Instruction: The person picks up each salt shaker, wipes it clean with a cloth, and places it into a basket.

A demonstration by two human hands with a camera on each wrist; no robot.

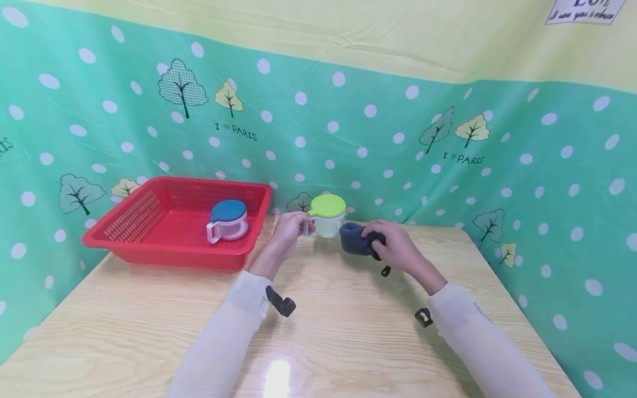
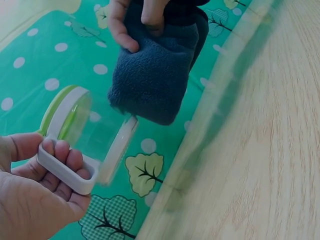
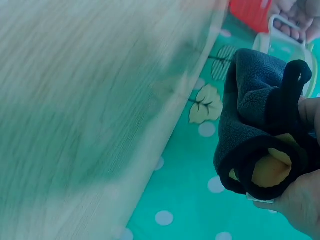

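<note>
My left hand (image 1: 291, 229) grips the white handle of a clear jar (image 1: 327, 226) with a lime-green lid (image 1: 328, 205). In the left wrist view, the fingers of the left hand (image 2: 50, 175) pass through the handle loop (image 2: 67, 170). My right hand (image 1: 395, 243) holds a bunched dark blue fleece cloth (image 1: 354, 240) right beside the jar's right side; whether they touch, I cannot tell. In the right wrist view the cloth (image 3: 257, 80) shows black trim, a black loop (image 3: 295, 80) and something orange-yellow (image 3: 270, 170) inside its opening.
On the left of the wooden table (image 1: 318, 320) stands a red perforated basket (image 1: 169, 250). Inside it sits a similar clear jar (image 1: 234, 228) with a blue lid (image 1: 229, 210) and a white handle. A green and yellow curtain (image 1: 348, 110) with dots and trees hangs behind the table.
</note>
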